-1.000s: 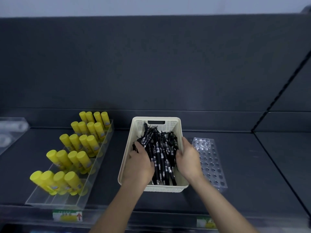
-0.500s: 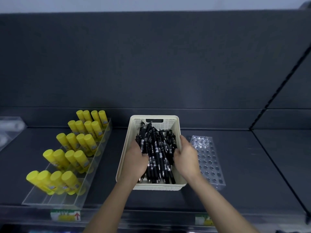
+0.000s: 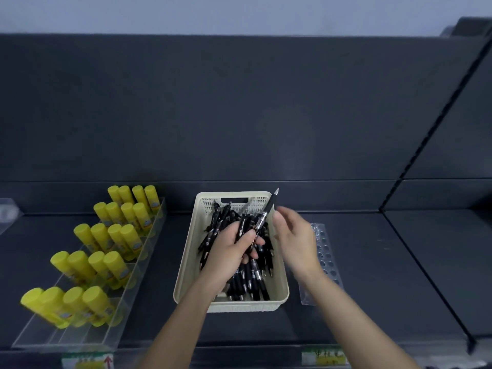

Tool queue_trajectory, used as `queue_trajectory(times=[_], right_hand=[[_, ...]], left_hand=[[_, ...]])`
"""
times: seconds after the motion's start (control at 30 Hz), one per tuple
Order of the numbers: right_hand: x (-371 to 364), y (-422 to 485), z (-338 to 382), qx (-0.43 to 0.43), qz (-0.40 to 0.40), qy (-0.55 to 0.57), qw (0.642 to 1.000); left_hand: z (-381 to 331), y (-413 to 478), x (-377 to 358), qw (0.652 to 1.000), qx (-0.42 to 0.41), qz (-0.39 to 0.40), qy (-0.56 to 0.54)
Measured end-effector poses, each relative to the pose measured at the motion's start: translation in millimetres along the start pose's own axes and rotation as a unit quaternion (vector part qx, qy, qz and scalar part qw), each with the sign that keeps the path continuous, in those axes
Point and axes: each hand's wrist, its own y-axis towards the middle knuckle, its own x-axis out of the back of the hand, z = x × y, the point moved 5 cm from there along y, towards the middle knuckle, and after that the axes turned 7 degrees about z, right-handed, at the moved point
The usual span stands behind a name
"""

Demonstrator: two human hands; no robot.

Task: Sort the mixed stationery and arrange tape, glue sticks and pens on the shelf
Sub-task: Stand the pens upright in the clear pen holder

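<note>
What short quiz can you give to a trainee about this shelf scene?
1. True or false: the left hand grips several black pens over the cream basket.
2. Choose one: the clear holed rack lies A) to the left of the basket, B) to the right of the basket, C) inside the basket.
3. Fill in: the glue sticks in the clear tray are ____ in colour.

Key: 1 true; 2 B; 3 yellow.

Basket [image 3: 247,306] dead centre on the shelf [image 3: 372,275], pens [image 3: 247,283] piled in it — glue sticks [image 3: 111,235] in the tray [image 3: 66,338] to its left, rack [image 3: 323,251] just right.
</note>
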Motion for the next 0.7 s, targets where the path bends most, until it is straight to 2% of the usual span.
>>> queue_trajectory(times=[0.07,0.13,0.37,0.43,0.5,0.57,0.6,0.63,0.7], right_hand=[[4,7,5,-0.054,0.025,0.111,0.992],[8,13,7,-0.086,0.038,0.164,0.982],[28,20,5,-0.089,0.038,0.178,0.979],[39,20,4,-0.054,-0.011,0.094,0.994],[51,17,12,0.062,-0.07,-0.105,0.99],[49,13,18,0.205,-0.058,-0.277,0.937],[47,11,17,0.24,-0.038,-0.332,0.911],[46,10,16,0.254,-0.023,-0.367,0.895],[48,14,12,0.259,-0.009,-0.392,0.883]], left_hand=[[-1,3,-7,1.0,0.0,0.024,-0.007],[-2,6,-14,0.999,0.005,0.036,-0.025],[-3,17,-30,0.998,0.005,0.033,-0.06],[-7,19,-32,0.997,0.005,0.026,-0.075],[-13,23,-33,0.997,0.007,0.023,-0.079],[-20,26,-33,0.997,0.007,0.031,-0.07],[-23,28,-33,0.997,0.007,0.037,-0.061],[-25,29,-34,0.998,0.007,0.043,-0.05],[-28,31,-36,0.998,0.011,0.046,-0.038]])
